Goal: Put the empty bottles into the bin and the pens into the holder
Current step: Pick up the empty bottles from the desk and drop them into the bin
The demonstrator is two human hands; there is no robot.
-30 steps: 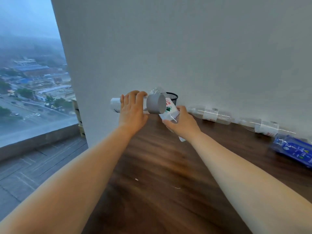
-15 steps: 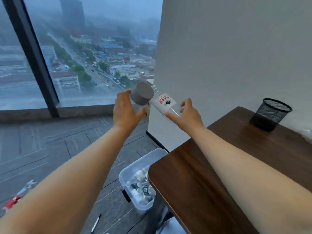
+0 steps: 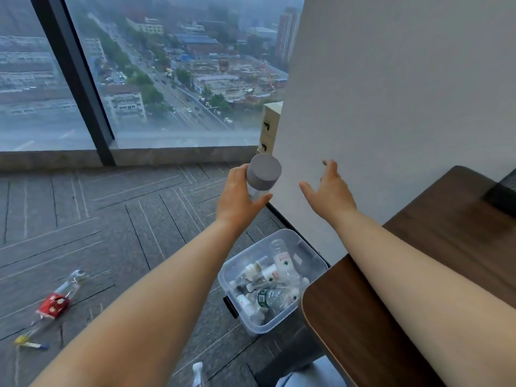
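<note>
Carpet [image 3: 111, 219] (bottles [image 3: 53, 305] strewn) beside bin [image 3: 304, 247].

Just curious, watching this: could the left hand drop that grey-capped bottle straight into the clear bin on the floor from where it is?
Probably not straight down. The left hand holds the grey-capped bottle apparently beyond the clear bin, nearer the window. Nothing blocks the open top, so drawing the hand back should do it.

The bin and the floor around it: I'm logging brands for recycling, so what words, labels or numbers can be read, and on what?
None can be read.
Bottles in the clear bin: white labels with red print and a dark green mark, too blurred.
Bottle on the floor: red label, print blurred.
Cardboard boxes by the wall: dark marks, not legible.
Grey-capped bottle in the left hand: no label shows.
</note>
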